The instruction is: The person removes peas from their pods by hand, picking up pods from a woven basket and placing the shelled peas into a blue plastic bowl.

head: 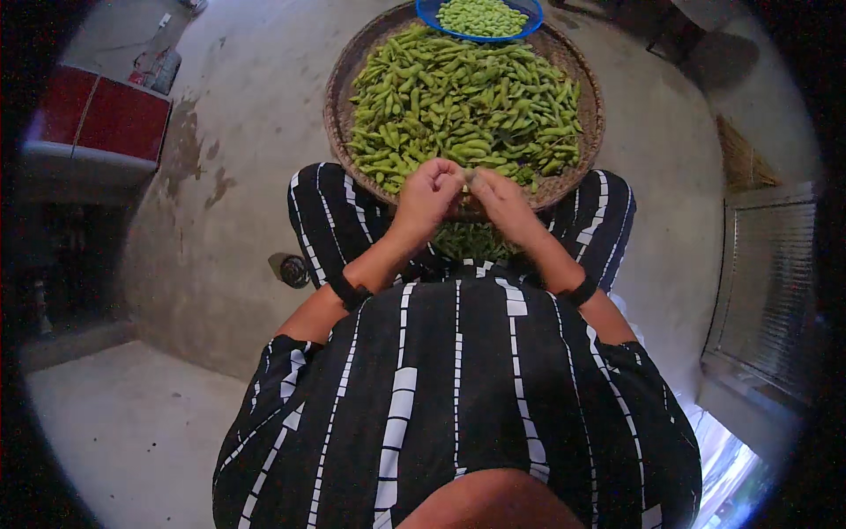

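Note:
A round woven basket (335,109) full of green soybean pods (456,99) rests at my knees. On its far rim stands a blue plastic bowl (426,16) with shelled green beans (481,16). My left hand (433,192) and my right hand (496,195) meet over the basket's near edge, fingers curled and fingertips almost touching. Something small and pale green shows between the fingertips, likely a pod; the fingers partly hide it. Below the hands, between my legs, lies a heap of green pods or husks (472,240).
A small dark round object (293,271) stands on the concrete floor (218,264) left of my knee. A red-topped cabinet (122,116) is at the far left. On the right are a straw broom (743,159) and a slatted panel (770,284).

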`<state>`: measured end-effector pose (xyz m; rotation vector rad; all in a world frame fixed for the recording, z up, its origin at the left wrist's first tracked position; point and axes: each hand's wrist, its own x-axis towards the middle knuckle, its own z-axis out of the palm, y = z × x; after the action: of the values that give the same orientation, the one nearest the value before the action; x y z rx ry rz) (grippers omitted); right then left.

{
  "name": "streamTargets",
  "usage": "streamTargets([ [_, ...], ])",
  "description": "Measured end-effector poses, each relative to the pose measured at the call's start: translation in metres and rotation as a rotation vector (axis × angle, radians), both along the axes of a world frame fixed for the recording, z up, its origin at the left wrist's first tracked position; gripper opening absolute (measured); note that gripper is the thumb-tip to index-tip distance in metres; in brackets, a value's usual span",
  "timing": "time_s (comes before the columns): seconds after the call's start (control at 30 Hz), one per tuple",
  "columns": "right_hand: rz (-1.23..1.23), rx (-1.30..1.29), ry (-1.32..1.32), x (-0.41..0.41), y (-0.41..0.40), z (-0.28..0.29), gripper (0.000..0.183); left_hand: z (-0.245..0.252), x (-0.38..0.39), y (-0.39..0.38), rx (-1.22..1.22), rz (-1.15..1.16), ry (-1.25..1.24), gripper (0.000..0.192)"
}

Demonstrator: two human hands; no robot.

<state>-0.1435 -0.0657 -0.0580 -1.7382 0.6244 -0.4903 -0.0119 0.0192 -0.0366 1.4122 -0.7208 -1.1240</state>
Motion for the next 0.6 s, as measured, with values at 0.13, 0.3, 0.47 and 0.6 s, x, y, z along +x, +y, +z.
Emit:
streamTargets([
  [0.13,0.074,0.092,0.155,-0.001,-0.001,0.002,0.04,-0.003,0.0,0.003,-0.056,-0.018,0.044,0.014],
  [0.3,0.097,0.018,0.161,0.001,0.0,-0.003,0.039,-0.011,0.001,0.005,-0.077,-0.044,-0.012,0.016],
  [0.47,0.066,0.02,0.104,0.002,0.003,-0.003,0.034,-0.016,0.001,0.006,-0.11,-0.059,-0.111,0.017],
  [0.6,0.083,0.079,0.086,-0.002,0.004,-0.001,0.032,-0.013,0.002,0.01,-0.058,-0.1,-0.044,0.02],
])
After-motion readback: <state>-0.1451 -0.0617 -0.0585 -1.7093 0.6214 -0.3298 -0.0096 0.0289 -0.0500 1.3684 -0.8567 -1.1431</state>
